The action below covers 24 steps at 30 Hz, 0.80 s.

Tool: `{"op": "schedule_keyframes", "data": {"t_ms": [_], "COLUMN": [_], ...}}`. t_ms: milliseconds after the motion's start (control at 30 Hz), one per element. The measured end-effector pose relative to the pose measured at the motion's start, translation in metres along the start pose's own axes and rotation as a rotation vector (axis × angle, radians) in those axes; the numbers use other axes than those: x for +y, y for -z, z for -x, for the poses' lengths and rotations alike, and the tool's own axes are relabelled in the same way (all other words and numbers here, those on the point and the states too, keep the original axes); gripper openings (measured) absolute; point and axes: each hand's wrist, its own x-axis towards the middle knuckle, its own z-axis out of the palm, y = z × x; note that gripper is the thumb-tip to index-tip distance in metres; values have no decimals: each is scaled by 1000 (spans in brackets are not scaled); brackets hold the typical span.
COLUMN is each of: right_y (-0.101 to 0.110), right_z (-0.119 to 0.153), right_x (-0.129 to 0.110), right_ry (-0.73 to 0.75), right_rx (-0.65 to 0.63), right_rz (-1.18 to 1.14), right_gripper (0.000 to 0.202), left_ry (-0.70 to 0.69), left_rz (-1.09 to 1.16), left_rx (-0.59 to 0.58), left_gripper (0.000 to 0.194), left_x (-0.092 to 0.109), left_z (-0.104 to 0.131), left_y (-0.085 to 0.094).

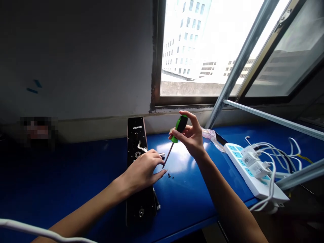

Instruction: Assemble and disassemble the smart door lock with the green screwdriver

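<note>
Bright window (197,67), blue tabletop (187,199)

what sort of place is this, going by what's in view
Probably an indoor workbench, perhaps in a small workshop: the right hand holds a screwdriver, a long black panel lies on the blue tabletop, and a power strip with several chargers plugged in sits nearby.

Long white plastic power strip (253,184), boxy white chargers (260,169) plugged in (thin white cables (272,181) looping alongside); silver metal frame (240,65) before dark-framed glass window (202,67).
</note>
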Motion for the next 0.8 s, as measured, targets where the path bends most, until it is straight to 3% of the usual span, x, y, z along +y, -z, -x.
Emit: {"op": "schedule_keyframes", "data": {"t_ms": [300, 500, 667, 800], "right_y": [-36, -49, -56, -57], "right_z": [-28, -47, -53, -48], "right_x": [-19, -32, -35, -35], "right_ry": [110, 322, 457, 399], "right_rx": [-50, -141, -111, -184], "right_rz": [29, -6, 28, 11], "right_gripper": [66, 63, 67, 67], "left_ry": [149, 284, 351, 335], "left_rz": [201, 330, 410, 410], "left_rx": [226, 292, 360, 321], "left_gripper": [5, 11, 17, 16], "left_x": [-9, -17, -23, -26], "left_z": [20, 30, 31, 30], "left_y": [26, 51, 56, 54]}}
